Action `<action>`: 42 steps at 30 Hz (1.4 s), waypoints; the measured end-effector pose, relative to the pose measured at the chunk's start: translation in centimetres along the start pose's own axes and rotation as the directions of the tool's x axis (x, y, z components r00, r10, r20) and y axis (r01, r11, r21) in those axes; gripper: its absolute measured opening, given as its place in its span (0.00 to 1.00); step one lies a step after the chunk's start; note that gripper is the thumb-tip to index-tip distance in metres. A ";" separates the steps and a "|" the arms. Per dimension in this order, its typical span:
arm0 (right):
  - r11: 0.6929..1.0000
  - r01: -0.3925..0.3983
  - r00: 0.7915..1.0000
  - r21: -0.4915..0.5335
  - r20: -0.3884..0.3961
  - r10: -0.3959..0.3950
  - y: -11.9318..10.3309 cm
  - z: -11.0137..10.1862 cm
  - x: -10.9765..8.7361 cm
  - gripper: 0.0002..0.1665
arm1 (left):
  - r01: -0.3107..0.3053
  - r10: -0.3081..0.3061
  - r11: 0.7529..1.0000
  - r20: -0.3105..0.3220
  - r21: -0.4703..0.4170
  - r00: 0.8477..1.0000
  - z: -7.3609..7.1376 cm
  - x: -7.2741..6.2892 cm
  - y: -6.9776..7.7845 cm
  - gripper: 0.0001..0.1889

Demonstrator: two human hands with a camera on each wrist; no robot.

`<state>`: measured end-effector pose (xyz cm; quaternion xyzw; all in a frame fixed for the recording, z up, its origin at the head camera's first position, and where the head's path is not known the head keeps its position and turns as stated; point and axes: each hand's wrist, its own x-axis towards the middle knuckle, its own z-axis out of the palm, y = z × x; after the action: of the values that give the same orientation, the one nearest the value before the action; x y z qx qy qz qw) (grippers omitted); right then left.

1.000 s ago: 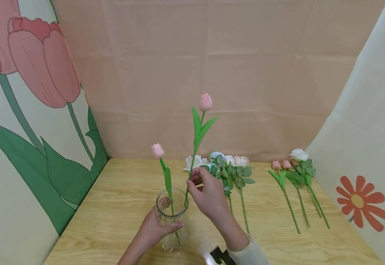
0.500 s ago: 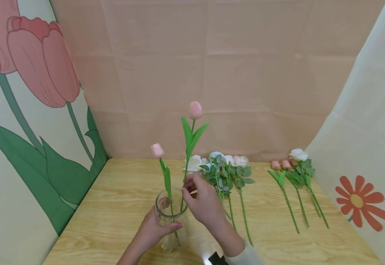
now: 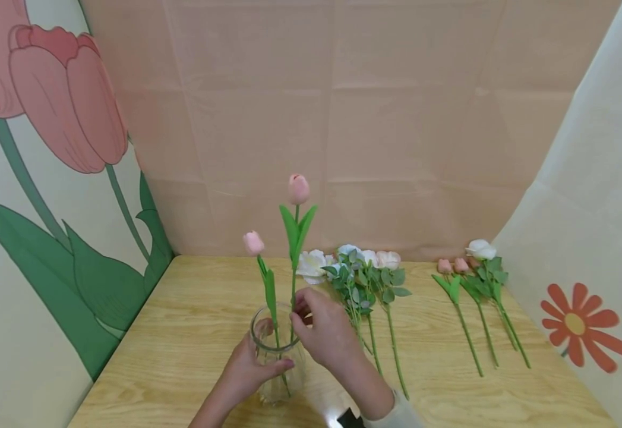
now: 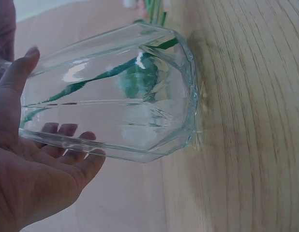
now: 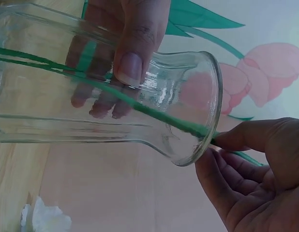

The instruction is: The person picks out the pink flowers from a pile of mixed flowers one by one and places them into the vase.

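My left hand (image 3: pixel 248 370) grips a clear faceted glass vase (image 4: pixel 106 121) around its upper part, thumb on the near side and fingers behind. The vase stands upright on the wooden table. One pink tulip (image 3: pixel 254 242) leans inside it, its bloom above the rim to the left. Right at the vase mouth, my right hand (image 3: pixel 325 334) pinches the stem of a second pink tulip (image 3: pixel 298 190) between thumb and index finger. That stem (image 5: pixel 159 114) runs down through the neck into the glass. Its bloom stands higher than the first one.
Behind my right hand lies a bunch of white, pale blue and blush flowers (image 3: pixel 364 276) with leafy stems. Further right on the table (image 3: pixel 182 321) are pink tulips (image 3: pixel 452 267) and a white rose (image 3: pixel 482 249). Printed cloths hang around the table.
My right hand has moved left and down, lowering the second tulip deeper into the vase and bringing it more upright. My left hand and the vase have stayed in place.
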<state>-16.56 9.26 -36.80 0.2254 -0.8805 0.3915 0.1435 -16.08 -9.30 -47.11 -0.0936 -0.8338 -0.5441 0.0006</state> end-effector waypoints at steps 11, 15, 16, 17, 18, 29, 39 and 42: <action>1.000 0.025 1.000 -0.005 -0.013 -0.025 0.1 0.1 -0.1 0.08 | -0.024 0.024 0.999 -0.003 -0.035 1.000 0.1 0.1 -0.1 0.45; 1.000 0.021 1.000 0.007 -0.011 -0.021 0.2 0.1 -0.2 0.07 | -0.033 0.032 0.999 -0.018 -0.034 0.999 0.2 0.0 -0.2 0.45; 1.000 0.020 1.000 0.014 -0.011 -0.020 0.2 0.1 -0.2 0.08 | -0.037 0.036 0.999 -0.021 -0.035 0.999 0.2 0.0 -0.2 0.45; 1.000 0.022 1.000 0.019 -0.012 -0.022 0.2 0.1 -0.2 0.08 | -0.040 0.039 0.999 -0.022 -0.033 0.999 0.2 0.0 -0.2 0.45; 0.999 0.022 1.000 0.024 -0.012 -0.022 0.3 0.1 -0.2 0.07 | -0.042 0.042 0.999 -0.024 -0.029 0.999 0.2 0.0 -0.2 0.45; 0.998 0.017 1.000 0.056 -0.009 -0.017 0.4 -0.2 -0.4 0.07 | -0.037 0.036 0.999 -0.016 -0.031 0.999 0.2 0.0 0.1 0.45; 1.000 -0.001 0.998 0.031 -0.065 0.003 0.8 -0.8 -0.6 0.08 | -0.037 0.036 0.999 -0.020 -0.033 0.999 0.2 -0.1 0.0 0.45; 1.000 -0.019 0.997 -0.013 -0.070 0.018 1.1 -1.2 -0.7 0.09 | -0.031 0.030 0.999 -0.027 -0.036 0.999 0.2 -0.1 0.1 0.45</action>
<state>-16.41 11.08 -37.02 0.2026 -0.8796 0.3945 0.1720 -15.92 -9.13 -47.13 -0.0992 -0.8223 -0.5601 0.0183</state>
